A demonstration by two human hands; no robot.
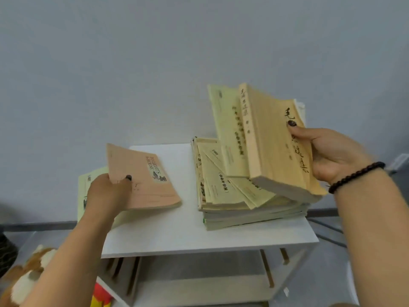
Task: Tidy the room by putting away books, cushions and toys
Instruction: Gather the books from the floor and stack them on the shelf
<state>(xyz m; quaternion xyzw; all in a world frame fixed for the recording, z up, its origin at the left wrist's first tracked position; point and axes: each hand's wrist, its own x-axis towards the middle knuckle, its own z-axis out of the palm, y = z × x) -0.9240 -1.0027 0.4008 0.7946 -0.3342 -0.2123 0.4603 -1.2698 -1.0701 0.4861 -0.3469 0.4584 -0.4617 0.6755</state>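
both forearms reach in: left hand (106,191) grips a pink book (143,178) at 9 o'clock, right hand (332,156) holds tan books (272,140) tilted over the stack (232,196) at 3 o'clock; square edges before lowering onto the bench (177,229).

Salmon-pink book (143,176), pale yellow-green booklets (223,187), white shelf (177,231), dark beaded bracelet (356,176).

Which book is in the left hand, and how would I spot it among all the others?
Start at the white shelf unit against the grey wall; a stack of pale yellow-green books sits on its right side. Over its left edge, the left hand holds a thin paperback. It is the only salmon-pink book, with English lettering on its cover.
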